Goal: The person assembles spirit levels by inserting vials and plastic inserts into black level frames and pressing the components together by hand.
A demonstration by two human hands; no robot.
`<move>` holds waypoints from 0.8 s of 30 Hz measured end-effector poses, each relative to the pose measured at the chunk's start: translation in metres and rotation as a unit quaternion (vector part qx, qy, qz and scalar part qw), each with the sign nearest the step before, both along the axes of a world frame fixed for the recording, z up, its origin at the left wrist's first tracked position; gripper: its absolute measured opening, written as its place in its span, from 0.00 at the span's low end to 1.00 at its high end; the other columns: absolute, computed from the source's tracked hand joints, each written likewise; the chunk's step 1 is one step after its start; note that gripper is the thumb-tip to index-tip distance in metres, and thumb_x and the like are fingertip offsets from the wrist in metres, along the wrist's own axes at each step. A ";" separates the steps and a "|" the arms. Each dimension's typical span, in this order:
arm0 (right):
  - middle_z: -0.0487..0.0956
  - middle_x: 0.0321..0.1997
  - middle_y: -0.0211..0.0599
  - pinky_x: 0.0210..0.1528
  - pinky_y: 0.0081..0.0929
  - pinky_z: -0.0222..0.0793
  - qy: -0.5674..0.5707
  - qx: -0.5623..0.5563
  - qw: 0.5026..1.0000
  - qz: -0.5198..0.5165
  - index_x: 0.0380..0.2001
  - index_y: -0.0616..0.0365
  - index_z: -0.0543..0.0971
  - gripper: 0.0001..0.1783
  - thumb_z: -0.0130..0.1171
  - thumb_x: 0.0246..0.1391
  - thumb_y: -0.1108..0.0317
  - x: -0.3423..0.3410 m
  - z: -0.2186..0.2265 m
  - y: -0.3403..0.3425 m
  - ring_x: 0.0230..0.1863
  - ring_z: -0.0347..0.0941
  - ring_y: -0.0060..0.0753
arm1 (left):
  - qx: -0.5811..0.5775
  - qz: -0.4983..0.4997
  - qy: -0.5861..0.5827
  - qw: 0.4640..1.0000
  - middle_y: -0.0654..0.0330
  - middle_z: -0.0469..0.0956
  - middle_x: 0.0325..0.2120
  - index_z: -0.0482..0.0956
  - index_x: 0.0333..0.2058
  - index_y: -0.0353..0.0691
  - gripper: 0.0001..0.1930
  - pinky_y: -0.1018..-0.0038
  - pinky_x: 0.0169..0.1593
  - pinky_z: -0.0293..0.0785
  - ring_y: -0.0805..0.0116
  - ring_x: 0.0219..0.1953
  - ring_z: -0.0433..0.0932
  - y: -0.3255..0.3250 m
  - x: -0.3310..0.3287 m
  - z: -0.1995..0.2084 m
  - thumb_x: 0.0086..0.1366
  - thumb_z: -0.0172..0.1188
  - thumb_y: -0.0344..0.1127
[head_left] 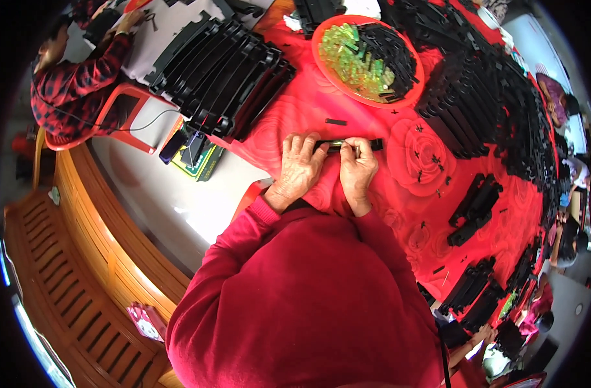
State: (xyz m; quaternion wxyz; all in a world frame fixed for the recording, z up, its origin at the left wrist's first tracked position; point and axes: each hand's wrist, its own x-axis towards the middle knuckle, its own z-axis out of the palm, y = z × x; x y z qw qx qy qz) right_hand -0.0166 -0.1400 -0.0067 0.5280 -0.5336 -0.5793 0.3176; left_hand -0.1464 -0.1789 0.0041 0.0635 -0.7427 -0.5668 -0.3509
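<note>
My left hand [300, 165] is closed on the left part of a narrow black bar [376, 145], its fingers curled over it. My right hand [358, 169] pinches at the bar's right part, the thumb pressed against the bent fingers. A light, shiny strip shows along the bar between my hands; what it is I cannot make out. Just beyond my hands a short black strip [336, 121] lies on the red rose-patterned cloth [295, 97]. Farther off stands an orange-red round tray [317, 48], holding yellow-green translucent pieces [347, 55] and small black strips [399, 61].
Long black plastic parts [224, 77] are stacked at the left. More black parts [457, 103] pile up at the right, with several black blocks [476, 207] nearer me. A red stool [124, 107], a wooden bench [75, 271] and a person in a checked shirt [82, 84] are at the left.
</note>
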 end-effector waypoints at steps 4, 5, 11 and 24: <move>0.76 0.28 0.37 0.29 0.27 0.68 -0.095 0.067 0.993 0.019 0.28 0.61 0.76 0.03 0.58 0.46 0.78 0.006 0.005 -0.005 0.26 0.71 0.32 | 0.009 0.012 0.003 1.000 0.52 0.70 0.41 0.77 0.37 0.35 0.13 0.55 0.50 0.63 0.54 0.44 0.69 -0.003 -0.002 -0.001 0.51 0.59 0.32; 0.75 0.30 0.39 0.30 0.29 0.69 -0.171 0.111 0.979 0.019 0.29 0.61 0.77 0.04 0.58 0.47 0.76 0.008 0.007 -0.006 0.28 0.73 0.36 | 0.007 0.010 0.000 1.000 0.52 0.70 0.41 0.77 0.37 0.35 0.13 0.54 0.50 0.63 0.54 0.44 0.69 -0.003 -0.002 -0.002 0.51 0.58 0.32; 0.75 0.30 0.42 0.33 0.37 0.69 -0.140 0.023 0.987 0.071 0.31 0.60 0.77 0.05 0.59 0.48 0.72 0.013 0.019 -0.006 0.31 0.73 0.43 | -0.013 0.003 -0.008 1.000 0.52 0.70 0.41 0.77 0.37 0.35 0.13 0.56 0.49 0.63 0.55 0.44 0.69 -0.002 -0.002 -0.004 0.52 0.58 0.32; 0.71 0.18 0.28 0.21 0.23 0.58 0.007 -0.029 0.999 0.031 0.22 0.60 0.72 0.08 0.63 0.45 0.76 0.010 -0.001 0.005 0.18 0.61 0.19 | -0.011 -0.005 -0.026 1.000 0.51 0.70 0.42 0.76 0.37 0.33 0.14 0.60 0.48 0.64 0.54 0.44 0.69 -0.002 -0.001 -0.005 0.50 0.61 0.31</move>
